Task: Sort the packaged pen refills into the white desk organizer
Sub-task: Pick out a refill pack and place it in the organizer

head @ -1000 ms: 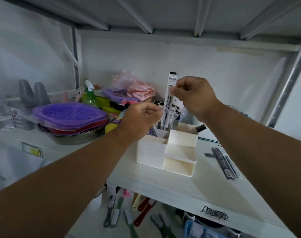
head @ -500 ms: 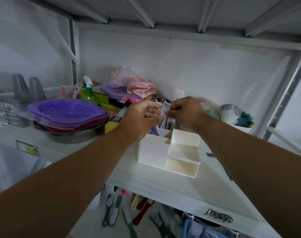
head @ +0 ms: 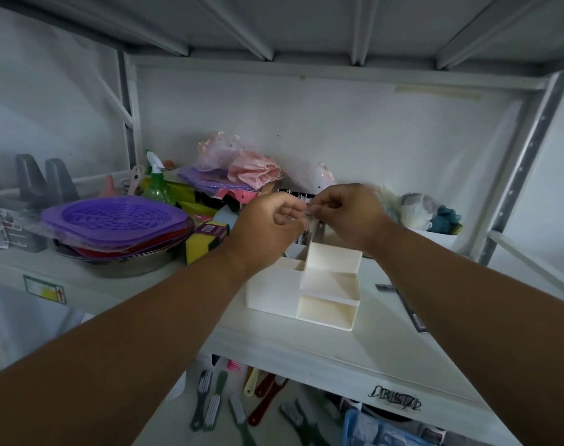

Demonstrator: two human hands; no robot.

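Refill packets being settled into the organizer's rear slot

Packaged pen refills [head: 306, 235], slim clear sleeves with black-and-white printed headers, are stood upright in the tall back compartment of the white desk organizer [head: 274, 292]. Their tops are pinched from both sides: the left hand [head: 269, 225] is curled with its fingertips closed on the packet edges, and the right hand [head: 348, 214] is likewise closed on them from the other side, thumb and forefinger meeting just above the compartment. Exactly how many packets are gripped cannot be told, since the fingers cover most of them. The step in hand is judged to be the seating and straightening of a bundle already lowered in. A release of both hands is called for next, followed by a reach to the loose refill packets [head: 414, 312] lying flat on the shelf [head: 387, 365] just right of the organizer. The stepped front trays are seen bare. Purple plastic baskets [head: 113, 217] in a metal bowl, a sponge [head: 203, 241] and a green spray bottle [head: 157, 185] are stacked to the left.
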